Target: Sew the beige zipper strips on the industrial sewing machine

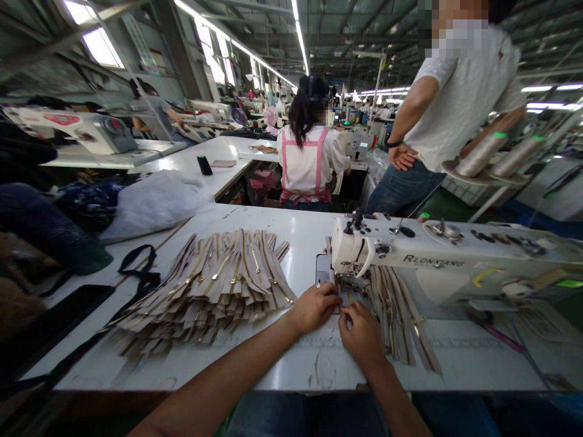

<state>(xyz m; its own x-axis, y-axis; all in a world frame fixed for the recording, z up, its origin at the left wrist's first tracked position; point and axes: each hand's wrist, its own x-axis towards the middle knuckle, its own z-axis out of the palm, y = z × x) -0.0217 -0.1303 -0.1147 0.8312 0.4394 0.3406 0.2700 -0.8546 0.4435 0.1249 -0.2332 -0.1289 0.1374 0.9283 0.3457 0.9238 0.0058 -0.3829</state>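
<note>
My left hand (317,308) is closed, its fingertips bent down beside the needle area of a white sewing machine (401,255). Just right of it, my right hand (363,334) pinches with thumb and forefinger. Between them, under the machine head, lies what looks like a zipper (350,296), a short yellowish strip showing; my fingers hide most of it. A thick heap of beige zippers (228,285) with gold teeth and pulls spreads on the table left of my hands. More beige zippers (401,315) hang together right of my right hand, beside the machine.
The white table (291,370) bears a printed ruler along its front. At left lie a clear plastic bag (157,203), a black strap (139,267) and dark cloth. Thread cones (483,155) stand behind the machine. One person (305,158) sits ahead; another (469,97) stands at right.
</note>
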